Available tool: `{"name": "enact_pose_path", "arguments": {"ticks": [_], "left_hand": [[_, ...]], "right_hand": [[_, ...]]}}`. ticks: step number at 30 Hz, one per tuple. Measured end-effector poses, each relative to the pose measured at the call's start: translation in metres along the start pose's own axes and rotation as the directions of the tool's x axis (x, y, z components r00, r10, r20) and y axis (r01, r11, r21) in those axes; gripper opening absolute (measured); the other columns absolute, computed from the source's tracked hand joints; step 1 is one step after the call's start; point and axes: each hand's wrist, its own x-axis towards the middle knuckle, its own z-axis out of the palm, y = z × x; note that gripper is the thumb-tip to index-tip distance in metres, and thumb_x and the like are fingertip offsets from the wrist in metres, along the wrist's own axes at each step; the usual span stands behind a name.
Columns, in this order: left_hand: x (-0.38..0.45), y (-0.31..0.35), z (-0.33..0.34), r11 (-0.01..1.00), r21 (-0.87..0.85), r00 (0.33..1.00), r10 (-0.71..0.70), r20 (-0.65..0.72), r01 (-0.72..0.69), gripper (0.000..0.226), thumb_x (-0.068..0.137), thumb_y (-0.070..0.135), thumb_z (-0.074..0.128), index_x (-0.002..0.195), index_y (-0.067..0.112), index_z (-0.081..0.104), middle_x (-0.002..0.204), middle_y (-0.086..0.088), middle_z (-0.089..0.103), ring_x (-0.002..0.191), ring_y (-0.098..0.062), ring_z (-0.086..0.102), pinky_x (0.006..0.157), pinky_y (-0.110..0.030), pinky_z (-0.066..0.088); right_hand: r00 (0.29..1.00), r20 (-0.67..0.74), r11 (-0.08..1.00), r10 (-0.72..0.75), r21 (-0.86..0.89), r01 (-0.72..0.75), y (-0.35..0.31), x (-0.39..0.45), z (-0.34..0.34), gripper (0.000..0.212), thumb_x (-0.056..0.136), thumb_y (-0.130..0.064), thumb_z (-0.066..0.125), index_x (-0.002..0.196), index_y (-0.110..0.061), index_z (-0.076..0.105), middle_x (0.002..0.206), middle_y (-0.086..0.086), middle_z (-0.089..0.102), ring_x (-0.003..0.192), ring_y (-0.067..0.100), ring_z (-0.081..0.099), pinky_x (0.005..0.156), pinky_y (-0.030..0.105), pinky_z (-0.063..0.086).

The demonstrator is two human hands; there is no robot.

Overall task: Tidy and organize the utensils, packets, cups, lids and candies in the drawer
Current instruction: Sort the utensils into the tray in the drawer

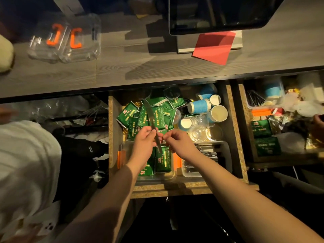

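Observation:
My left hand [142, 142] grips a long metal knife [151, 118] above the open drawer [114, 130], its blade pointing away from me. My right hand [177, 143] is right beside it with its fingers curled near the knife's handle; whether it touches the knife I cannot tell. Loose green packets [140, 118] fill the drawer's back left. More green packets [163, 159] stand in a clear box [154, 178] at the front. Blue paper cups [199, 106] and clear plastic cups [198, 133] lie at the back right. A clear tray [222, 148] at the front right holds metal utensils [207, 152].
A second open drawer [245, 123] on the right holds packets, a blue cup and mixed clutter. On the counter [122, 67] lie a clear container with orange clips [64, 39], a red paper [214, 47] and a screen [220, 13]. A person in white [22, 155] is at the left.

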Motion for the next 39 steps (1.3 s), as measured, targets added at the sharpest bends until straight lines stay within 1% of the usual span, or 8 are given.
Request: {"name": "enact_pose_path", "arguments": {"ticks": [2, 7, 14, 21, 26, 33, 36, 39], "left_hand": [[-0.005, -0.001, 0.006, 1.000, 0.021, 1.000, -0.008, 0.000, 0.008, 0.015, 0.105, 0.013, 0.044, 0.100, 0.014, 0.058, 0.093, -0.007, 0.070, 0.088, -0.021, 0.068, 0.084, -0.039, 0.057], [-0.013, -0.003, 0.006, 0.999, -0.006, 0.999, -0.032, -0.032, 0.032, 0.016, 0.107, 0.013, 0.037, 0.099, 0.014, 0.050, 0.067, -0.001, 0.048, 0.049, -0.012, 0.040, 0.041, -0.022, 0.033], [0.005, -0.013, -0.015, 0.998, 0.029, 0.989, -0.055, -0.140, 0.059, 0.027, 0.106, 0.014, 0.036, 0.096, 0.019, 0.061, 0.065, 0.003, 0.043, 0.051, -0.009, 0.032, 0.046, -0.025, 0.023], [0.031, -0.032, -0.036, 0.998, 0.018, 0.982, -0.058, -0.178, 0.062, 0.025, 0.107, 0.013, 0.038, 0.110, 0.011, 0.062, 0.078, -0.002, 0.055, 0.060, -0.008, 0.049, 0.050, -0.014, 0.041], [0.049, -0.040, -0.053, 0.997, 0.053, 0.976, -0.037, -0.214, 0.050, 0.025, 0.107, 0.013, 0.038, 0.108, 0.012, 0.064, 0.081, -0.003, 0.057, 0.065, -0.010, 0.052, 0.057, -0.019, 0.044], [0.074, -0.036, -0.062, 0.979, 0.198, 0.992, -0.012, -0.125, 0.037, 0.023, 0.107, 0.018, 0.043, 0.115, 0.016, 0.065, 0.110, 0.001, 0.066, 0.096, -0.012, 0.061, 0.070, -0.009, 0.045], [0.082, -0.030, -0.060, 0.963, 0.269, 0.991, 0.007, -0.134, 0.030, 0.025, 0.106, 0.021, 0.047, 0.124, 0.021, 0.065, 0.105, 0.007, 0.065, 0.079, -0.006, 0.054, 0.053, -0.004, 0.038], [0.091, -0.025, -0.055, 0.978, 0.202, 0.992, -0.019, -0.125, 0.044, 0.025, 0.105, 0.015, 0.047, 0.124, 0.013, 0.063, 0.100, 0.004, 0.066, 0.083, -0.010, 0.060, 0.066, -0.009, 0.048]], "right_hand": [[1.000, 0.007, 1.000, 0.002, 0.016, -0.002, 0.001, -0.007, -0.002, 0.012, 0.097, -0.010, 0.054, 0.088, -0.008, 0.062, 0.070, -0.002, 0.059, 0.058, 0.008, 0.054, 0.055, 0.020, 0.046], [0.997, 0.026, 0.997, 0.066, -0.028, -0.066, 0.012, -0.012, -0.005, 0.011, 0.098, -0.014, 0.055, 0.090, -0.012, 0.062, 0.072, 0.000, 0.060, 0.064, 0.016, 0.057, 0.053, 0.017, 0.047], [0.989, -0.072, 0.961, 0.130, -0.236, -0.144, 0.027, 0.034, -0.021, 0.027, 0.097, -0.025, 0.055, 0.096, -0.001, 0.066, 0.090, 0.017, 0.070, 0.086, 0.033, 0.066, 0.081, 0.046, 0.054], [0.965, -0.072, 0.954, 0.251, -0.150, -0.259, 0.037, 0.100, 0.000, 0.068, 0.094, -0.025, 0.059, 0.149, -0.007, 0.025, 0.136, 0.009, 0.054, 0.120, 0.027, 0.054, 0.099, 0.030, 0.040], [0.942, -0.077, 0.930, 0.327, -0.152, -0.336, 0.041, 0.129, 0.024, 0.072, 0.088, -0.038, 0.060, 0.145, -0.006, 0.030, 0.143, 0.017, 0.048, 0.125, 0.037, 0.052, 0.104, 0.051, 0.046], [0.963, 0.143, 0.965, 0.228, -0.163, -0.205, 0.015, 0.120, 0.051, 0.045, 0.100, -0.001, 0.046, 0.145, -0.004, 0.042, 0.139, 0.019, 0.054, 0.123, 0.036, 0.055, 0.096, 0.037, 0.047], [0.975, -0.006, 0.960, 0.221, -0.177, -0.218, 0.019, 0.118, 0.033, 0.031, 0.102, -0.006, 0.045, 0.130, -0.005, 0.056, 0.126, 0.014, 0.061, 0.102, 0.031, 0.064, 0.079, 0.037, 0.055], [0.963, -0.167, 0.974, 0.210, -0.045, -0.220, 0.027, 0.112, 0.007, 0.019, 0.101, -0.006, 0.043, 0.101, -0.010, 0.061, 0.104, 0.010, 0.063, 0.083, 0.023, 0.058, 0.072, 0.031, 0.051]]}}
